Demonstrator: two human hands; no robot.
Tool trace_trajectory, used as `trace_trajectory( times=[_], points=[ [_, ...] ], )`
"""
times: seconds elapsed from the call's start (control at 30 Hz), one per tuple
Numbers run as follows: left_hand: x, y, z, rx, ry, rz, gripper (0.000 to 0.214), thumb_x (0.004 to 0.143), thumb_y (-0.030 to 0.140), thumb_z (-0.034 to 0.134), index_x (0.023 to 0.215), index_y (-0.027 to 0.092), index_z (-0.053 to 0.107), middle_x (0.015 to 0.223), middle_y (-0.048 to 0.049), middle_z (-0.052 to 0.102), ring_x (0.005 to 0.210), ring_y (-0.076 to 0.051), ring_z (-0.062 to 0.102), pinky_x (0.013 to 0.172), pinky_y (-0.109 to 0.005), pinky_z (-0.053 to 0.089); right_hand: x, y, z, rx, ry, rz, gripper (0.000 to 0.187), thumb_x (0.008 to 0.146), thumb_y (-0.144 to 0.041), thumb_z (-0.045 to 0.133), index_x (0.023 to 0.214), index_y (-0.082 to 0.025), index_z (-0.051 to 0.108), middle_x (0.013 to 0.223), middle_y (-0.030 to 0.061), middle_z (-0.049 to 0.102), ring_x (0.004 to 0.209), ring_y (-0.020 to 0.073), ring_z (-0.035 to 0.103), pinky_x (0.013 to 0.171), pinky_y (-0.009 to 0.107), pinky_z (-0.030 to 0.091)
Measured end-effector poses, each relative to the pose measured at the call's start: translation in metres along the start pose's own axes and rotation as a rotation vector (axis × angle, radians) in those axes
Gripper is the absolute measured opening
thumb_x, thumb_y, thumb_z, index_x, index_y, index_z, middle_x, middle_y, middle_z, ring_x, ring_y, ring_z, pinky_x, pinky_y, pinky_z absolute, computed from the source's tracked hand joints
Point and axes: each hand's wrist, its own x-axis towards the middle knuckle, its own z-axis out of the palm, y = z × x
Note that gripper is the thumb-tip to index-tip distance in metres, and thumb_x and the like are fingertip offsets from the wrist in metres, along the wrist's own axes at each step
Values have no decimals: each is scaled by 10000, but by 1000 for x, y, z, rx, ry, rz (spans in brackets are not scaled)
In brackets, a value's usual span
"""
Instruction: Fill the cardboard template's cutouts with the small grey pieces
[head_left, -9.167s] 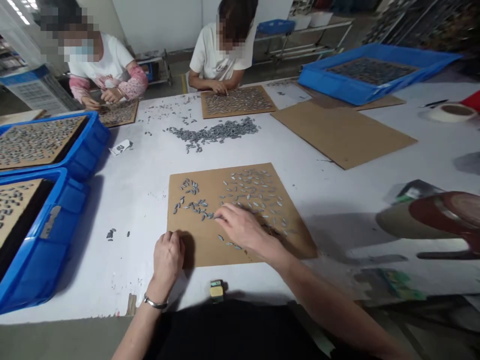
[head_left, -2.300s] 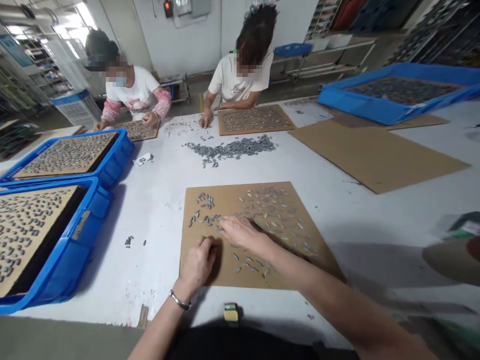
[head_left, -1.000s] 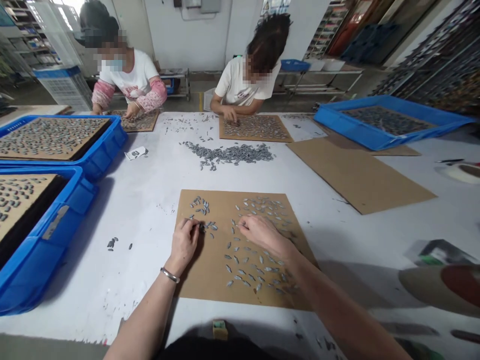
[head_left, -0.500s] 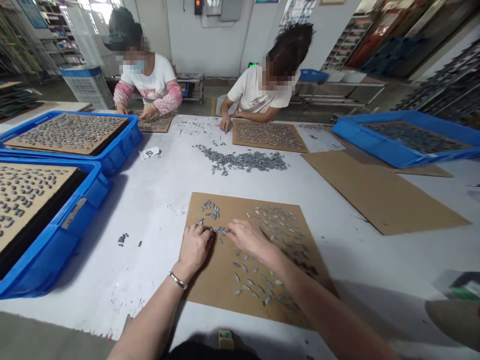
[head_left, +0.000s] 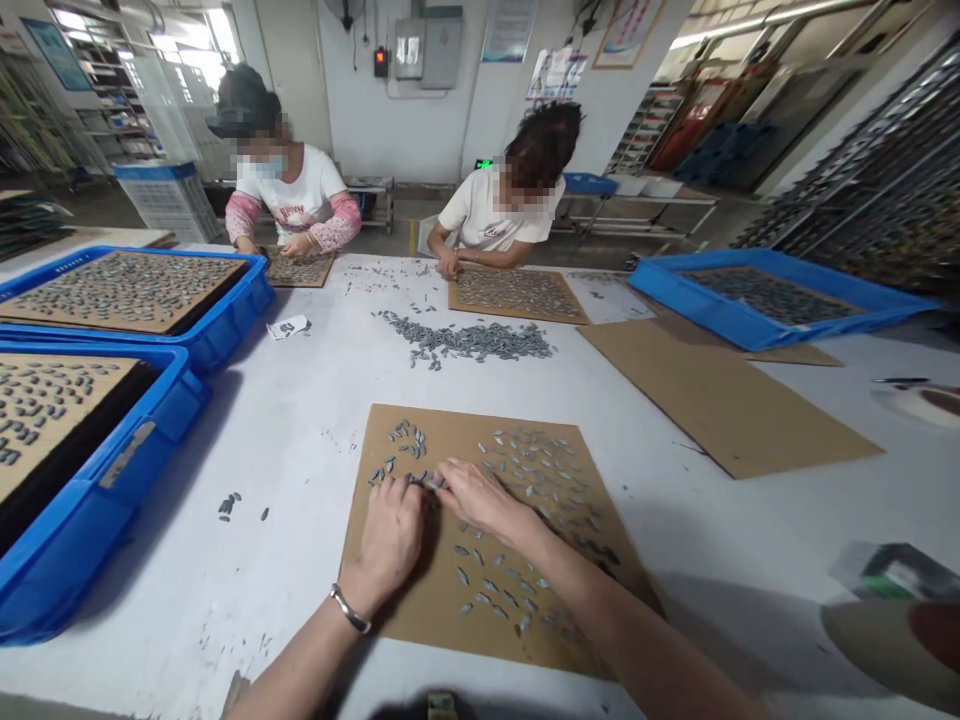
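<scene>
A brown cardboard sheet [head_left: 420,620] lies on the white table in front of me, strewn with small grey metal pieces [head_left: 529,465]. My left hand [head_left: 390,540] rests on the sheet, fingers curled, its tips at a little cluster of pieces near the sheet's left side. My right hand [head_left: 476,497] lies next to it, its fingertips pinched at the same cluster. The fingertips of both hands almost meet. What each pinch holds is too small to make out.
A heap of grey pieces [head_left: 472,342] lies mid-table. Two blue crates [head_left: 187,330] with filled cardboard sheets stand at the left, another blue tray [head_left: 750,310] at the far right. Bare cardboard [head_left: 720,400] lies right. Two people work at the far edge.
My left hand has slid from the sheet's near left edge up to the cluster of pieces. My right hand has come left to meet it. The camera has tilted up.
</scene>
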Motion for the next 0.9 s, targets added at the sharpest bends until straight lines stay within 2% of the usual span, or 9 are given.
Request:
trace_trajectory(
  times=[0.13,0.23,0.33,0.43,0.53,0.6,0.73,0.9],
  points=[
    [-2,21,12,5,-122,-5,225,934,57,482,988,171,667,996,-126,701,893,-265,606,778,-400,451,0,6,5,23,17,-47,141,921,-120,615,1011,-210,674,999,40,756,922,179,692,779,259,450],
    [1,21,15,-26,-110,-33,204,929,71,504,945,183,675,976,-121,709,897,-259,625,785,-394,472,3,21,1,5,49,-18,140,953,-138,572,1020,-218,666,992,35,757,911,180,685,784,265,446],
    [5,4,8,-126,0,-101,224,983,141,476,903,193,678,899,-101,691,817,-231,619,758,-376,486,7,39,-10,-62,97,58,205,971,-114,494,1065,-197,656,1071,85,735,940,206,664,786,291,425],
    [8,-24,-2,-267,188,-233,249,1014,228,460,914,201,687,884,-87,677,793,-214,620,743,-353,504,6,48,-19,-142,82,102,253,924,-47,465,984,-182,670,1015,118,711,897,231,637,739,310,393],
    [11,-50,-10,-335,304,-348,236,992,266,493,882,210,694,848,-72,665,776,-215,623,734,-356,513,2,43,-22,-210,9,103,265,896,-22,471,854,-186,675,937,125,689,846,243,624,704,322,381],
    [11,-61,-11,-353,324,-382,220,973,269,517,866,214,701,833,-65,662,782,-219,627,744,-362,516,1,34,-21,-242,-30,98,265,929,-55,472,832,-190,678,948,122,682,844,240,628,694,320,382],
    [10,-63,-9,-381,258,-372,165,945,210,559,891,209,714,855,-58,673,785,-207,631,756,-350,513,7,12,-14,-210,-50,19,217,1024,-184,487,960,-207,694,1028,93,690,892,221,652,716,306,405],
    [6,-46,2,-337,138,-220,117,949,186,602,919,212,712,892,-60,692,844,-211,638,804,-353,500,14,8,-6,-159,-97,8,148,1019,-189,528,1021,-181,675,1066,107,706,947,234,674,757,311,437]
  ],
)
